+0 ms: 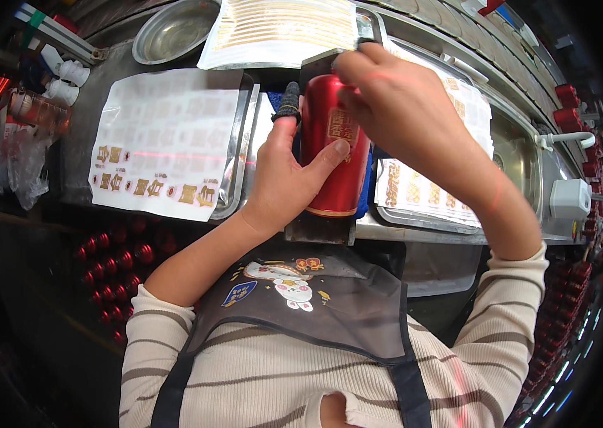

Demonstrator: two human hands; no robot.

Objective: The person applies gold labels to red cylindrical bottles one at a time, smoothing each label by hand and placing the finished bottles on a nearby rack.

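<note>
A glossy red cylindrical bottle (331,187) with gold characters on its side lies lengthwise in front of me, over a metal stand and blue cloth. My left hand (294,160) grips it from the left, thumb across the front. A dark finger cot with a band covers one of its fingertips. Over the bottle's far end is my right hand (394,93), its fingers curled and pinched against the upper right side; whatever they hold is hidden. Another dark cot shows at its fingertip.
Sheets of gold decals (166,143) lie on a tray at left, with more decal sheets (422,189) at right. A striped sheet (280,32) and a metal bowl (173,32) are at the back. A sink (519,157) with a white faucet stands at right. Several red bottles (112,274) sit below left.
</note>
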